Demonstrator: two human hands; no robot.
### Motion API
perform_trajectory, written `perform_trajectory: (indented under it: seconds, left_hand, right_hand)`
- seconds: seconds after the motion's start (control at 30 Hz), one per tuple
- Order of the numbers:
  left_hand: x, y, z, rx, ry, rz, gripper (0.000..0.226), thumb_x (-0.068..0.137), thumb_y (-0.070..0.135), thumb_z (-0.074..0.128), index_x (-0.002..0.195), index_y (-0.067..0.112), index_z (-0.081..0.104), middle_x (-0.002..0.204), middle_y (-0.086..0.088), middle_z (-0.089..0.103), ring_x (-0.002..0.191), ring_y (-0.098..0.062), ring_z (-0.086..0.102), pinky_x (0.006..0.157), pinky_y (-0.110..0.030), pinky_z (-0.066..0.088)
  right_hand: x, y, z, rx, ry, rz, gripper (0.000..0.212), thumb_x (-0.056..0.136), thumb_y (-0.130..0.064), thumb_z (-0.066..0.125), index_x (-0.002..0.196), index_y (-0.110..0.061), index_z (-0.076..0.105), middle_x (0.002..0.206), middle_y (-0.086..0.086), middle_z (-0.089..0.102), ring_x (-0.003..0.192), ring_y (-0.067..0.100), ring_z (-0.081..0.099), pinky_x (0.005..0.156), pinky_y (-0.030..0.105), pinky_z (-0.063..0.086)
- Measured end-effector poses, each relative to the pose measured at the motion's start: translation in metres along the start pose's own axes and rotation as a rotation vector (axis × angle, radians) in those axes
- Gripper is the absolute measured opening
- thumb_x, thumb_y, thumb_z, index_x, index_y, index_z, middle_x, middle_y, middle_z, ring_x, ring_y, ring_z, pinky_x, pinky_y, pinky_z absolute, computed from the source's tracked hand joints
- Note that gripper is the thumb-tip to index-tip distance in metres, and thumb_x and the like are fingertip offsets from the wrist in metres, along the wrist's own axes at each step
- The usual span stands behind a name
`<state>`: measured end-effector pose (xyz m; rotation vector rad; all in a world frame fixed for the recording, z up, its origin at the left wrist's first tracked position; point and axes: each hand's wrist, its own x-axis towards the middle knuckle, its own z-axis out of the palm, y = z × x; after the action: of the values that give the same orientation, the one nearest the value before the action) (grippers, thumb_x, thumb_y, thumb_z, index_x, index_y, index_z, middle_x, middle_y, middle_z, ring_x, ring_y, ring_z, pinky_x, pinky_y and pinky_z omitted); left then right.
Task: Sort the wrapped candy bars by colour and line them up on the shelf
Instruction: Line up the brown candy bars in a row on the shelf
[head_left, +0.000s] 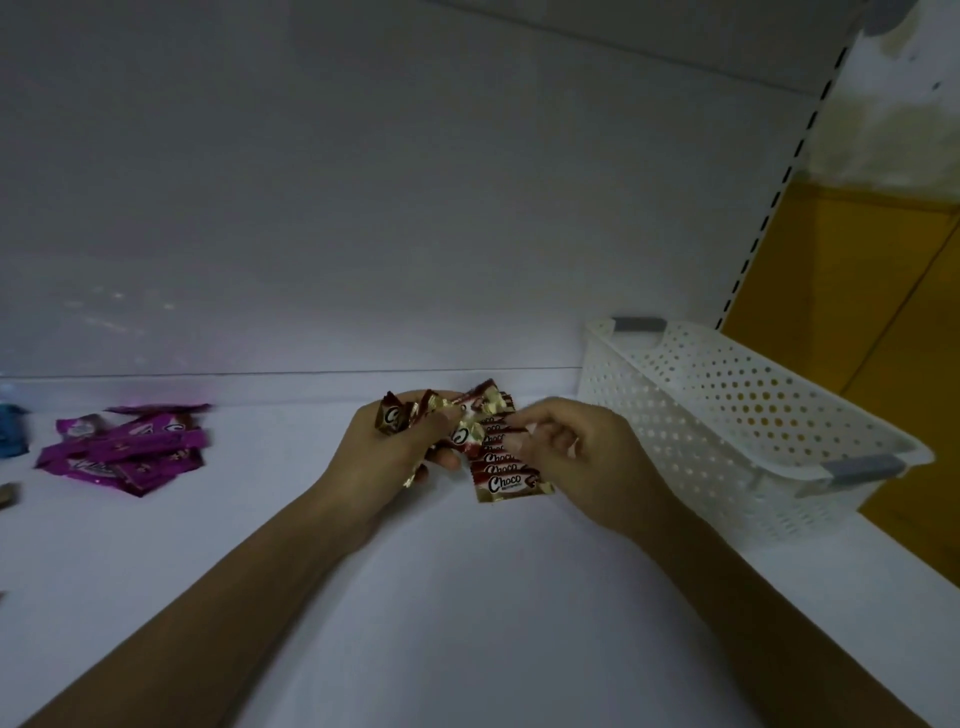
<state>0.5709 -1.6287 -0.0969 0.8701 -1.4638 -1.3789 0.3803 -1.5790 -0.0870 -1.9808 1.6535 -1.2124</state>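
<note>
On the white shelf (467, 597), near its back edge, lies an overlapping row of red and gold Choco bars (506, 480). My left hand (384, 457) grips a bunch of the same red and gold bars (395, 415) just left of the row. My right hand (582, 452) pinches the right ends of the bars in the row. A loose heap of purple bars (124, 449) lies far to the left. A blue wrapper (10, 431) shows at the left edge.
A white perforated plastic basket (727, 415) with grey handles stands at the shelf's right end, close to my right hand. The shelf's back panel (363, 208) rises right behind the bars. A small dark wrapper (8, 493) peeks in at the left edge.
</note>
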Motion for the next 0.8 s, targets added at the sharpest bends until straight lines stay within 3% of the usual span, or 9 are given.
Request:
perform_trajectory:
  seconds: [0.07,0.13,0.3,0.43,0.53,0.6,0.7,0.8]
  left_hand:
    - [-0.003,0.001,0.003,0.096,-0.062,0.077,0.015,0.092,0.012,0.059,0.096,0.009,0.073,0.068,-0.001,0.071,0.054,-0.007,0.062,0.049,-0.015,0.041]
    - [-0.006,0.001,0.009,0.163,-0.114,0.150,0.014,0.091,0.006,0.058,0.095,0.002,0.071,0.060,0.003,0.068,0.049,-0.007,0.060,0.048,-0.010,0.040]
    - [-0.005,0.002,0.011,0.150,-0.101,0.166,0.020,0.092,0.006,0.058,0.105,0.016,0.070,0.066,0.008,0.070,0.048,-0.009,0.060,0.048,-0.011,0.042]
    - [-0.006,0.000,0.011,0.109,-0.070,0.156,0.021,0.090,0.001,0.059,0.099,0.018,0.068,0.071,0.007,0.072,0.048,-0.011,0.061,0.047,-0.013,0.044]
    - [-0.007,0.001,0.010,0.114,-0.110,0.159,0.024,0.090,0.001,0.059,0.101,0.020,0.068,0.081,0.007,0.074,0.050,-0.016,0.063,0.049,-0.016,0.047]
    - [-0.008,0.001,0.011,0.138,-0.139,0.161,0.026,0.092,0.001,0.057,0.107,0.020,0.068,0.080,0.006,0.074,0.052,-0.017,0.065,0.051,-0.016,0.047]
    - [-0.005,0.000,0.009,0.133,-0.057,0.127,0.021,0.094,0.002,0.054,0.099,0.015,0.070,0.068,0.003,0.072,0.047,-0.013,0.062,0.049,-0.011,0.043]
    - [-0.003,-0.001,0.006,0.066,0.029,0.092,0.018,0.095,0.004,0.052,0.097,0.011,0.069,0.075,0.002,0.074,0.047,-0.012,0.062,0.045,-0.013,0.041]
  right_hand:
    - [0.000,-0.007,0.001,0.241,0.025,0.063,0.012,0.081,-0.029,0.069,0.092,-0.032,0.068,0.072,-0.003,0.069,0.069,0.008,0.067,0.066,0.027,0.056]
    - [0.000,-0.012,0.001,0.278,0.045,0.069,0.008,0.083,-0.016,0.069,0.086,-0.023,0.072,0.068,-0.002,0.070,0.063,0.013,0.067,0.062,0.031,0.056]
    - [0.002,-0.012,-0.004,0.355,0.090,0.153,0.014,0.087,-0.008,0.065,0.076,-0.013,0.071,0.055,-0.006,0.065,0.048,0.004,0.059,0.047,0.013,0.043]
    - [0.003,-0.009,-0.002,0.336,0.131,0.153,0.014,0.086,-0.005,0.065,0.080,-0.016,0.069,0.066,-0.005,0.069,0.058,0.007,0.064,0.054,0.017,0.048]
    - [0.001,-0.009,-0.001,0.117,0.075,0.010,0.016,0.082,-0.014,0.072,0.091,-0.027,0.072,0.083,-0.010,0.072,0.074,0.005,0.065,0.069,0.018,0.051]
    - [0.001,-0.009,-0.002,0.094,0.041,-0.029,0.014,0.082,-0.013,0.072,0.091,-0.022,0.075,0.082,-0.009,0.073,0.075,0.006,0.067,0.072,0.021,0.053]
    - [0.002,-0.008,-0.011,0.161,0.046,0.022,0.016,0.081,-0.005,0.070,0.084,-0.021,0.073,0.078,-0.009,0.073,0.074,0.005,0.069,0.070,0.019,0.054]
    - [0.001,-0.004,-0.020,0.127,-0.082,0.083,0.017,0.079,-0.004,0.072,0.077,-0.021,0.071,0.070,-0.010,0.071,0.066,0.002,0.067,0.064,0.014,0.051]
